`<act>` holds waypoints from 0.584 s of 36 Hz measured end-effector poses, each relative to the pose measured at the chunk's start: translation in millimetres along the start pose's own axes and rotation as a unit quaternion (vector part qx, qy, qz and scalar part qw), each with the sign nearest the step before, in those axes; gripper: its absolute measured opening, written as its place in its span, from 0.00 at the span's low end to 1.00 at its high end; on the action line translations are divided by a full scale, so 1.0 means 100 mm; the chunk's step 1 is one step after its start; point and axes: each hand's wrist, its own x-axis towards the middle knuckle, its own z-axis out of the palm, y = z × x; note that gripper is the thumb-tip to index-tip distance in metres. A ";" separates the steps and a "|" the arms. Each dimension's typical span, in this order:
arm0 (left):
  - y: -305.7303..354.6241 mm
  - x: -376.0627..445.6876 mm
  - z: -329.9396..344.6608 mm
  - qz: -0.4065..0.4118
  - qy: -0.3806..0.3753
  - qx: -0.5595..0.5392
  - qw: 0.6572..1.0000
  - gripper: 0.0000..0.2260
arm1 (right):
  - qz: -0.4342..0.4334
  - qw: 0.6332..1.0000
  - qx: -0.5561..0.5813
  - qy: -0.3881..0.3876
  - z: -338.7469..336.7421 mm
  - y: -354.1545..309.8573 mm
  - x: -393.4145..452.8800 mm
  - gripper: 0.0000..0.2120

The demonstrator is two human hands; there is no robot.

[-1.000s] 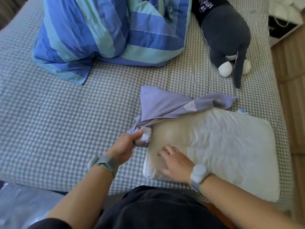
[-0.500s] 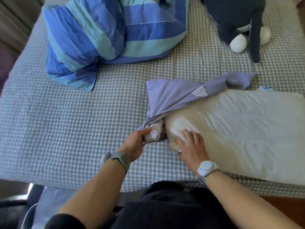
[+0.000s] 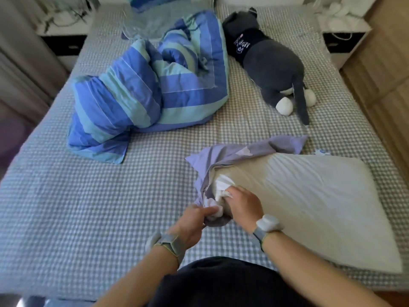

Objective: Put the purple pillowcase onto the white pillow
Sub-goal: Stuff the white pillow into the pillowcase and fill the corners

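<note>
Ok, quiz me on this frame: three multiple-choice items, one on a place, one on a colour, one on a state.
1. Where does the plush cat lie?
A. far right part of the bed
B. on the white pillow
C. under the striped duvet

2. What colours is the duvet?
A. red and white
B. blue and teal stripes
C. plain grey

3. How far is the purple pillowcase onto the white pillow?
A. fully on
B. only at one corner
C. not touching it

Answers: 1 A, it lies beyond the pillow, right of the duvet. 2 B, broad stripes show. 3 B, the left hand pinches the case's opening while the right hand grips the pillow corner; the rest is bare.
</note>
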 end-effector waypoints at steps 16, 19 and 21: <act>0.15 0.27 -0.30 0.001 -0.016 -0.086 0.996 0.14 | 0.039 0.995 0.078 0.049 -0.01 0.10 0.05 0.06; 0.15 0.31 -0.28 0.005 -0.029 -0.001 1.000 0.15 | 0.032 0.997 0.055 0.030 0.08 -0.03 0.05 0.06; 0.09 0.33 -0.25 0.015 -0.038 0.056 0.998 0.17 | 0.031 0.998 0.042 0.018 0.19 -0.08 0.02 0.05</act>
